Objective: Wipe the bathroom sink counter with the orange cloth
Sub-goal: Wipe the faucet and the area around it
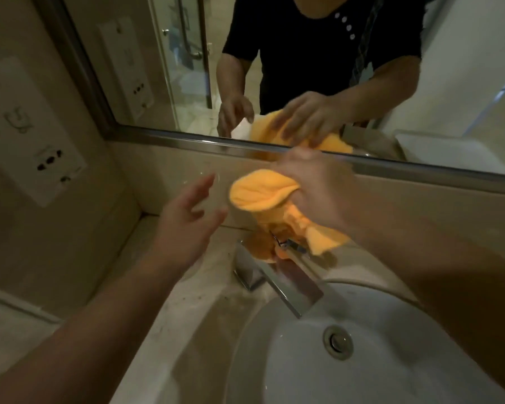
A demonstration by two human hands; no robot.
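My right hand [315,191] grips the orange cloth [263,193] in the air above the chrome faucet [277,281], close to the backsplash. The cloth bunches under my palm, and one flap sticks out to the left while a tail hangs down toward the faucet. My left hand [187,225] hovers to the left of the cloth with straight, spread fingers and holds nothing. Below lies the beige stone counter [169,330] with the white sink basin [370,357] set in it.
A framed mirror [187,83] runs along the wall behind the faucet and reflects a person's arms and the cloth. White socket plates [44,158] sit on the left wall. The basin drain [337,341] is at the lower right.
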